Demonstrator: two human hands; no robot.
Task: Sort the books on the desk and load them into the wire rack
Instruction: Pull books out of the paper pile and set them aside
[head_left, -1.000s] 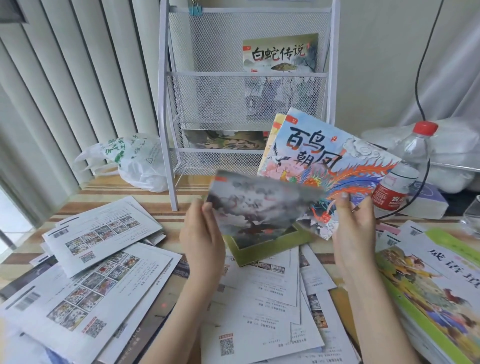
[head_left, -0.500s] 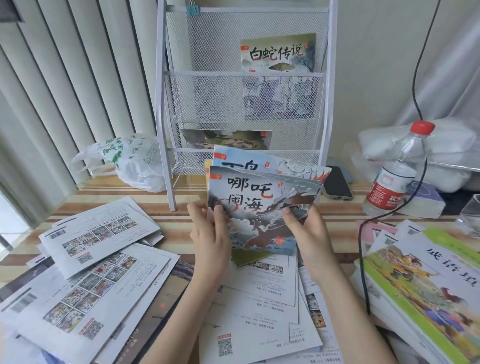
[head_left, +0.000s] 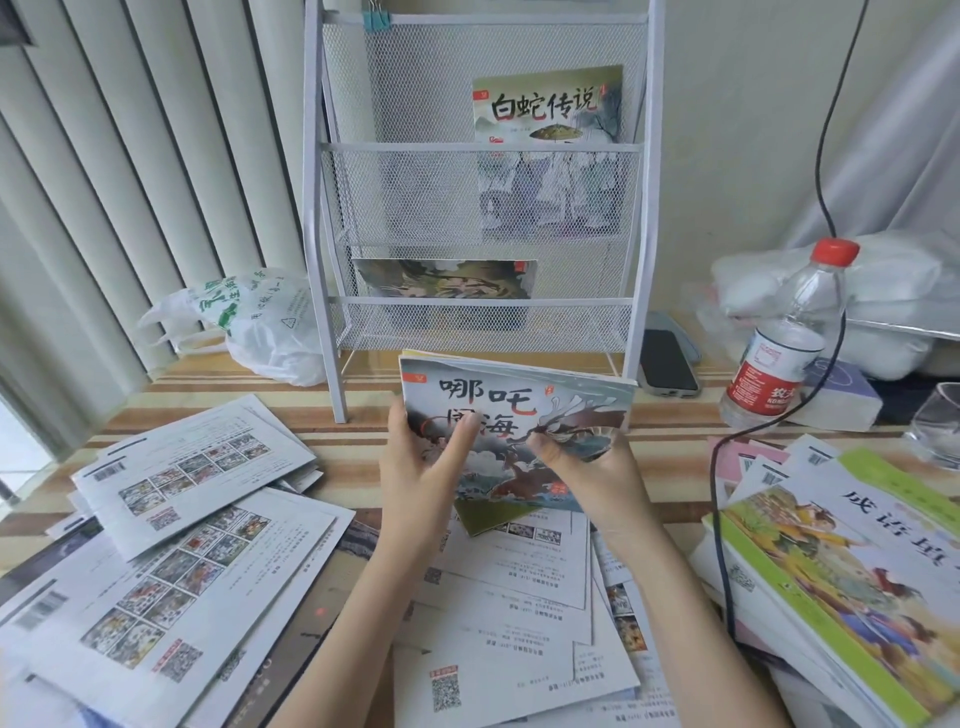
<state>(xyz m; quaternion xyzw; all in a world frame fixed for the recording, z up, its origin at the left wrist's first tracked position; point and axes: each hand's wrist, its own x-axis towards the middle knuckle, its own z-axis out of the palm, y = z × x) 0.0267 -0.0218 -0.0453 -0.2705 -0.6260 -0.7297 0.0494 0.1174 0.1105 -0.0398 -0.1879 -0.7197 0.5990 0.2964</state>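
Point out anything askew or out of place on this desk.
A black cable hangs down and trails across the book stack on the right. Loose booklets lie fanned out crookedly over the desk. Nothing looks spilled or damaged.

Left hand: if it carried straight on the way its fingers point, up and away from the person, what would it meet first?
Probably the wire rack, at its lowest mesh pocket. The left hand holds the books just short of it, though depth is hard to judge.
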